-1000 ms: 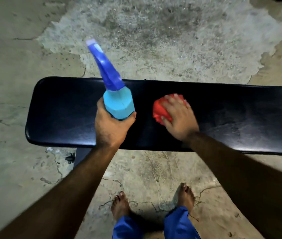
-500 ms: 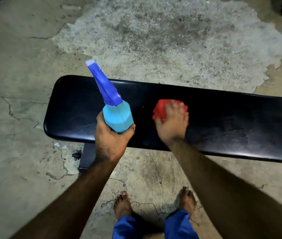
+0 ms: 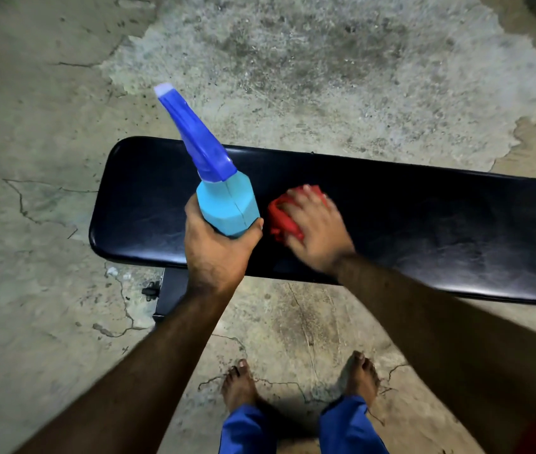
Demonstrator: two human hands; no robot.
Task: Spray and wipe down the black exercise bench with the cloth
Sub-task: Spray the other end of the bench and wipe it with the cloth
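Since a second ago our right hand (image 3: 317,232) had dragged the red cloth (image 3: 281,221) left, pressing it flat-fingered beside the spray bottle (image 3: 224,204). Our left hand (image 3: 217,250) gripped that bottle, nozzle pointing up-left. Bench (image 3: 423,224) ran left-right on the concrete floor (image 3: 30,126). No readable labels.

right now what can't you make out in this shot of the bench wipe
Head view only:
- Bench: right end cut off by the frame edge; legs mostly hidden under the pad.
- Cloth: mostly covered by the right hand, which is motion-blurred.
- Spray bottle: base hidden in the left hand; trigger and liquid level not visible.
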